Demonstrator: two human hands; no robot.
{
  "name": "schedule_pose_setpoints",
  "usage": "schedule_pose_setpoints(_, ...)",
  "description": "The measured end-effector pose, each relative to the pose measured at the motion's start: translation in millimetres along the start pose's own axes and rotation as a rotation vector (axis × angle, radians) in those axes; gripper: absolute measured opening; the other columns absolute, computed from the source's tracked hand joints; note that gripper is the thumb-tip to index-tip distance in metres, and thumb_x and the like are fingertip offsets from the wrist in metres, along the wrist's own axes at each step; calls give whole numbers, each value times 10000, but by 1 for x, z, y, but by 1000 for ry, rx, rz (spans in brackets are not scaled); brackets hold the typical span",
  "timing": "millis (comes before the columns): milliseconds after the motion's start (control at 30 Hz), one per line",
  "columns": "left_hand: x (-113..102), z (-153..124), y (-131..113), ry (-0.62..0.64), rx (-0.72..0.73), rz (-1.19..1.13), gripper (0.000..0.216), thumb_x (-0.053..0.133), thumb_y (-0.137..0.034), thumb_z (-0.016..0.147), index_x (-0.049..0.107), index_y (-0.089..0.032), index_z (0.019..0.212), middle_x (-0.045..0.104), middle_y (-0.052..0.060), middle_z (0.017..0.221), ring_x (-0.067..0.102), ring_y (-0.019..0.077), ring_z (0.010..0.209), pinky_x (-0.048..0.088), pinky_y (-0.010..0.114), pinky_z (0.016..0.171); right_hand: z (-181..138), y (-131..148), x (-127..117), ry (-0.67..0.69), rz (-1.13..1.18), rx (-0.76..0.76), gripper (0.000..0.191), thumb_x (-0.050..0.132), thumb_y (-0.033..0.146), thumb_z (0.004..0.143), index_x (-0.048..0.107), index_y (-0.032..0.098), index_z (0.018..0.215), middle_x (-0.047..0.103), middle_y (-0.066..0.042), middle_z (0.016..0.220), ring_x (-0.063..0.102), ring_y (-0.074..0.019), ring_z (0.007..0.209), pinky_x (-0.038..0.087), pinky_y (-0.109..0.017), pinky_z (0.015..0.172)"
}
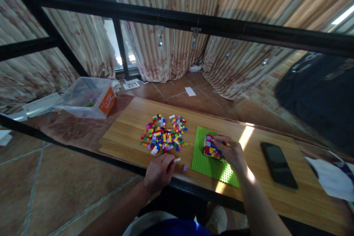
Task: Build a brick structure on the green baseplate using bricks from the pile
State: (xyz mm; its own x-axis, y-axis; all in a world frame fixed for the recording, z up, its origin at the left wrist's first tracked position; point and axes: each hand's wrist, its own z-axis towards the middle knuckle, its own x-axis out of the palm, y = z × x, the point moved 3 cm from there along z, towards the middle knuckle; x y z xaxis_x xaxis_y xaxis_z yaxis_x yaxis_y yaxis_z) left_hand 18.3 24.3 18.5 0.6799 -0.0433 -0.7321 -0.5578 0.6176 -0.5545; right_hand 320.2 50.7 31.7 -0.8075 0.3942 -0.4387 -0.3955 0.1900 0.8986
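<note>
My left hand point(159, 170) rests on the wooden table's near edge, fingers curled in a pinch round a small white brick point(177, 160). A purple brick point(184, 168) lies just right of it. Beyond the hand spreads a pile of several small coloured bricks point(164, 134). My right hand point(232, 151) is over the green baseplate point(212, 166), its fingers pinched on a small red brick point(225, 143) beside a multicoloured brick block point(211, 148) standing on the plate.
A black phone point(278, 164) lies on the wooden table point(129, 132) right of the baseplate, and white paper point(330, 177) at the far right. A clear plastic box point(87, 97) sits at the back left. A black metal frame point(193, 20) crosses overhead.
</note>
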Motion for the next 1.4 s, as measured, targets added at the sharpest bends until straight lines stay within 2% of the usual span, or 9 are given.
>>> schedule_pose_setpoints(133,0,0,1,-13,0,-10,91,486,-214,941,575,-194,945,648,46,839,622,163,755,487,264,656,-6,0,0,0,279,205,469,819,484,587,747,178,936,752,-66,859,688,-182,653,564,-306,585)
schedule_pose_setpoints(233,1,0,1,-16,0,-13,94,488,-216,941,579,-195,948,648,47,841,621,160,750,491,264,659,-8,2,0,-13,394,246,479,820,468,594,727,171,958,744,-49,745,681,-185,591,567,-307,543)
schedule_pose_setpoints(467,0,1,1,-21,7,-18,94,489,-212,937,581,-199,939,647,43,836,617,155,734,489,259,646,-7,8,8,-26,322,288,532,806,432,560,721,141,998,736,-56,696,672,-183,537,556,-281,466)
schedule_pose_setpoints(633,-1,1,0,-10,-11,-11,95,485,-216,936,578,-196,937,644,44,831,618,158,736,487,259,636,-7,12,10,-32,248,271,462,774,393,592,735,142,978,731,-46,688,665,-157,537,539,-236,464)
schedule_pose_setpoints(1000,0,0,1,-9,-12,-12,89,496,-218,932,580,-193,948,650,47,845,621,161,738,491,263,642,-6,7,11,-41,278,288,475,795,409,577,732,147,969,736,-44,697,676,-174,545,565,-272,488)
schedule_pose_setpoints(1233,0,0,0,-8,-2,-1,78,489,-209,939,563,-191,954,649,49,848,623,173,767,488,272,669,-7,13,10,-58,271,337,467,798,371,551,738,145,955,734,-40,682,666,-166,530,537,-245,454)
schedule_pose_setpoints(1400,1,0,1,-3,-7,-5,81,482,-209,945,561,-194,946,646,45,842,619,169,758,474,267,656,-6,11,11,-52,272,309,451,793,367,554,743,142,941,729,-38,675,663,-162,532,534,-242,463)
